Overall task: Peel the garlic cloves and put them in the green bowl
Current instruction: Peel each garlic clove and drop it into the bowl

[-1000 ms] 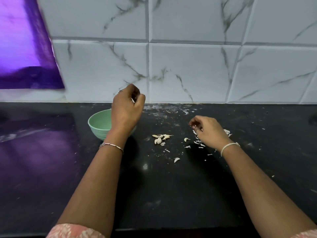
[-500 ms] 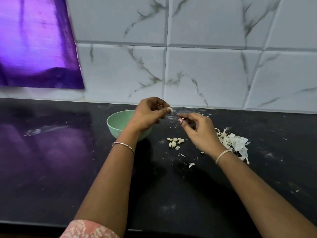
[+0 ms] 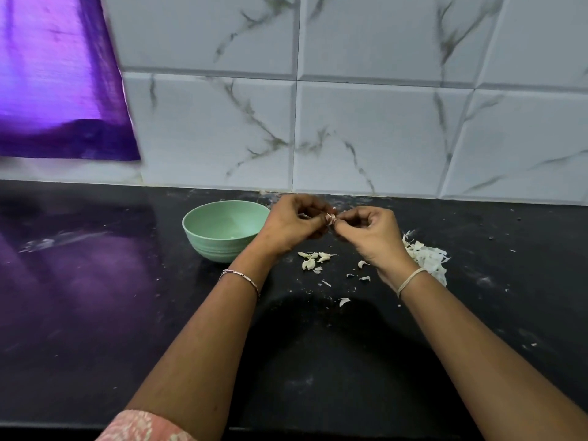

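Hands meet over the black counter (image 3: 127, 313) near its back edge, as the head view shows. The left hand (image 3: 291, 226) and the right hand (image 3: 370, 237) both have curled fingers, and their fingertips pinch one garlic clove (image 3: 331, 219) between them. The green bowl (image 3: 216, 249) stands just left of the left hand. Something pale perhaps lies inside it, too small to tell. A few loose cloves (image 3: 313, 259) lie on the counter just in front of the hands. A heap of peels (image 3: 426, 259) lies beside the right wrist.
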Demonstrator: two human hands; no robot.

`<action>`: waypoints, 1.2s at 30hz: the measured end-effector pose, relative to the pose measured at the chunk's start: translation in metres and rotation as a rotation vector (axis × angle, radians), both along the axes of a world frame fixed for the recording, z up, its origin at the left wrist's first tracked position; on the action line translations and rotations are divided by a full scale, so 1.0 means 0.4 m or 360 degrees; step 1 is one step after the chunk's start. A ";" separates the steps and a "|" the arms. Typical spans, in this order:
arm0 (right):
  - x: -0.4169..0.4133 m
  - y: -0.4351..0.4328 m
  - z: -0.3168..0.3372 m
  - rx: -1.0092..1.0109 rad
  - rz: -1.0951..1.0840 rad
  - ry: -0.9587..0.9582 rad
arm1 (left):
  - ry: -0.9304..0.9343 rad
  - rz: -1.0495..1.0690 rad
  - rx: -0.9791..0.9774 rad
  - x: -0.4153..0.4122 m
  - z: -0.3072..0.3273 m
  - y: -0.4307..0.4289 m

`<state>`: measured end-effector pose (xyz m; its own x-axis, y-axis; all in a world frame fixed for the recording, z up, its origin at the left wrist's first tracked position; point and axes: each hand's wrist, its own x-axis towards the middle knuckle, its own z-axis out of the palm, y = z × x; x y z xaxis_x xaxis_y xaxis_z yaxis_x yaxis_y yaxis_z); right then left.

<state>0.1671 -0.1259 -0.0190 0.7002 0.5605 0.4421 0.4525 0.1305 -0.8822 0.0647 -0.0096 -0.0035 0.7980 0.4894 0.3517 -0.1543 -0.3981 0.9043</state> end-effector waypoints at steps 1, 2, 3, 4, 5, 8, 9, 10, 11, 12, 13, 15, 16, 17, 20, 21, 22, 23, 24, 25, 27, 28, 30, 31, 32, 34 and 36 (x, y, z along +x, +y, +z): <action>-0.001 0.001 0.000 0.0006 -0.0007 0.0019 | -0.0010 0.0009 0.0010 0.001 -0.002 0.000; -0.002 0.002 0.000 0.0012 -0.0014 0.0042 | -0.0018 0.0012 0.0016 0.003 -0.003 0.000; -0.003 0.002 0.001 0.0024 -0.0014 0.0068 | -0.0024 0.0012 0.0013 0.003 -0.003 0.001; -0.004 0.001 0.004 0.0038 -0.0002 0.0099 | -0.0026 0.0011 0.0002 0.004 -0.004 0.000; -0.005 0.001 0.006 0.0051 0.0016 0.0131 | -0.0025 0.0010 -0.0012 0.006 -0.005 0.000; -0.009 -0.001 0.009 0.0066 0.0047 0.0188 | -0.0030 0.0030 -0.0025 0.010 -0.009 -0.002; -0.009 -0.001 0.009 0.0066 0.0045 0.0197 | -0.0030 0.0038 -0.0014 0.011 -0.010 -0.001; -0.008 -0.002 0.010 0.0065 0.0041 0.0205 | -0.0029 0.0039 0.0011 0.010 -0.009 -0.001; -0.006 -0.003 0.011 0.0064 0.0035 0.0210 | -0.0022 0.0041 0.0056 0.009 -0.008 -0.002; -0.004 -0.004 0.012 0.0064 0.0025 0.0210 | -0.0009 0.0047 0.0131 0.009 -0.006 -0.002; -0.001 -0.005 0.012 0.0064 0.0014 0.0204 | 0.0012 0.0066 0.0235 0.010 -0.006 -0.003; 0.003 -0.006 0.011 0.0052 0.0002 0.0193 | 0.0062 0.0156 0.0481 0.014 -0.007 -0.004; 0.003 -0.006 0.010 0.0037 -0.0003 0.0188 | 0.0078 0.0211 0.0590 0.015 -0.006 -0.006; 0.002 -0.005 0.008 0.0020 -0.0014 0.0185 | 0.0081 0.0255 0.0684 0.016 -0.008 -0.008; 0.002 -0.001 0.005 -0.0005 -0.0037 0.0204 | 0.0036 0.0328 0.0976 0.015 -0.019 -0.008; 0.003 -0.001 0.007 -0.0005 -0.0033 0.0217 | 0.0008 0.0349 0.1057 0.015 -0.023 -0.009; 0.003 -0.002 0.009 0.0000 -0.0030 0.0226 | -0.0025 0.0368 0.1114 0.014 -0.027 -0.010; 0.003 -0.004 0.011 0.0012 -0.0031 0.0233 | -0.0060 0.0385 0.1149 0.015 -0.031 -0.012; 0.004 -0.005 0.013 0.0032 -0.0028 0.0245 | -0.0087 0.0400 0.1168 0.016 -0.033 -0.013; 0.004 -0.008 0.014 0.0053 -0.0019 0.0262 | -0.0101 0.0411 0.1172 0.018 -0.035 -0.014; 0.005 -0.013 0.016 0.0082 0.0014 0.0315 | -0.0109 0.0419 0.1115 0.023 -0.037 -0.016; 0.005 -0.015 0.018 0.0089 0.0033 0.0351 | -0.0115 0.0405 0.1048 0.025 -0.037 -0.015; 0.009 -0.018 0.022 0.0101 0.0084 0.0452 | -0.0126 0.0337 0.0868 0.030 -0.038 -0.012; 0.011 -0.019 0.023 0.0101 0.0118 0.0510 | -0.0124 0.0293 0.0786 0.033 -0.039 -0.010; 0.011 -0.020 0.025 0.0093 0.0149 0.0558 | -0.0120 0.0254 0.0730 0.034 -0.039 -0.010; 0.011 -0.020 0.025 0.0057 0.0173 0.0609 | -0.0121 0.0210 0.0691 0.035 -0.039 -0.010; 0.010 -0.021 0.026 0.0025 0.0157 0.0617 | -0.0115 0.0189 0.0674 0.037 -0.040 -0.011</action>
